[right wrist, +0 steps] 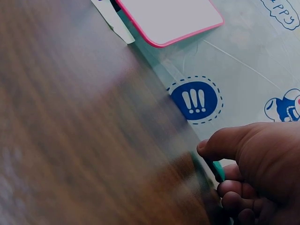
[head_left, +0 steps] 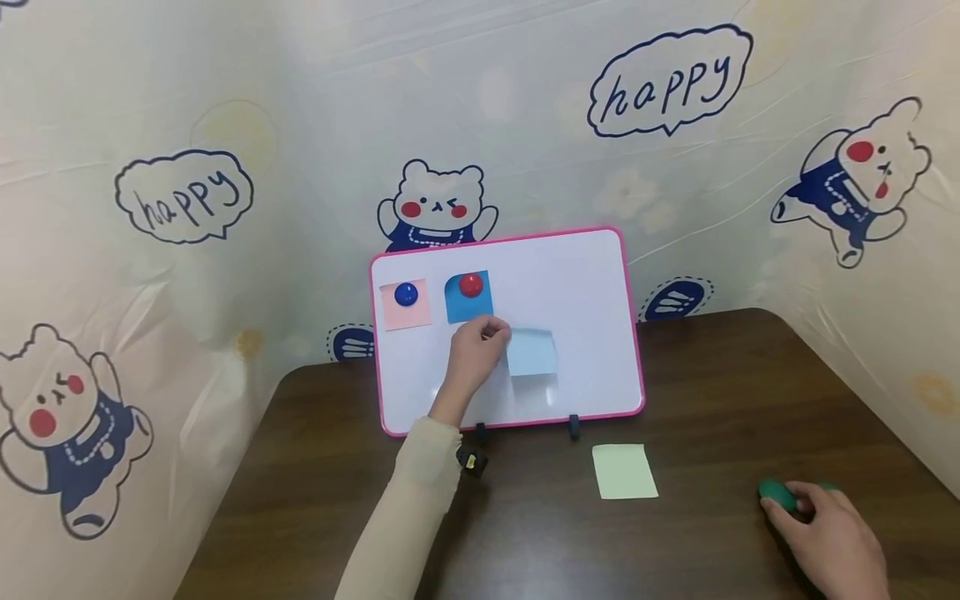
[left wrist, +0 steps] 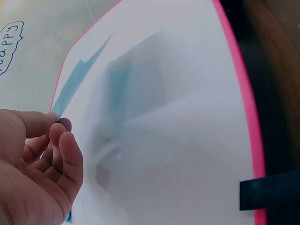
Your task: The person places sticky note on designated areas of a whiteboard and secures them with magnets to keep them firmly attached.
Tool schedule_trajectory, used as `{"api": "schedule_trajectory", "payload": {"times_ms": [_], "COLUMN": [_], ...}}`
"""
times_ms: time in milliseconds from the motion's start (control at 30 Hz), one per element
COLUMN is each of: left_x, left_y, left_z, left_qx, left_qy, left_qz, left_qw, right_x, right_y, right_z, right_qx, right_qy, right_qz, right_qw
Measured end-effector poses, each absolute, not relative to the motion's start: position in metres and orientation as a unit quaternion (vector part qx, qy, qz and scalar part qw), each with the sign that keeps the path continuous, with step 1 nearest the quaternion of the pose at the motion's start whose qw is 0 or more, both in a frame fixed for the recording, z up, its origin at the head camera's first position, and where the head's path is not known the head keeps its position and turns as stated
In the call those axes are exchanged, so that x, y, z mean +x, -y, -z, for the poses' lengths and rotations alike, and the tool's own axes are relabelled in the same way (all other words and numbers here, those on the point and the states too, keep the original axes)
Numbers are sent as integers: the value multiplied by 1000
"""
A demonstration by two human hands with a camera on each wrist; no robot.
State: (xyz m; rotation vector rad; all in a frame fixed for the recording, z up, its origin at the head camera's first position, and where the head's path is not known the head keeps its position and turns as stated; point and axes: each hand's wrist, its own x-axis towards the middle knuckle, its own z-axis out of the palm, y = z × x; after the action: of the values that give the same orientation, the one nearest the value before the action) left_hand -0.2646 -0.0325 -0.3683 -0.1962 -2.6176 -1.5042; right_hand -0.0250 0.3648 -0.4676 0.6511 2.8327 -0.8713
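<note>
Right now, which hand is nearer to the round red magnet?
The left hand: it is just below the red magnet, in front of the whiteboard. The right hand is farther away, at the right side of the table.

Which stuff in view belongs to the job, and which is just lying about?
Job, by the look of it:
left hand, pinching light blue note
right hand, holding green button
whiteboard
pink note, blue button
darker blue note, red button
pale green note, probably

Just around:
table
printed backdrop
</note>
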Motion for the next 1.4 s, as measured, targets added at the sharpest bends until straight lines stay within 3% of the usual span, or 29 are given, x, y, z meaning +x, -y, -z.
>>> {"api": "schedule_trajectory", "payload": {"times_ms": [233,600,1400], "left_x": [-275,-293,-323], "left_y": [27,22,5], "left_z": [362,347,337], "left_qx": [-65,-63,-30], "left_qy": [854,853,905], "left_qz": [514,509,387], "left_qw": [57,102,174], "right_x": [-24,-21,-23], "right_y": [-364,-362,-362], "right_z": [467,469,467], "right_qx": [221,229,226], "right_qy": [-932,-927,-929], "right_qz": [285,291,291], "right_qw": [48,54,34]}}
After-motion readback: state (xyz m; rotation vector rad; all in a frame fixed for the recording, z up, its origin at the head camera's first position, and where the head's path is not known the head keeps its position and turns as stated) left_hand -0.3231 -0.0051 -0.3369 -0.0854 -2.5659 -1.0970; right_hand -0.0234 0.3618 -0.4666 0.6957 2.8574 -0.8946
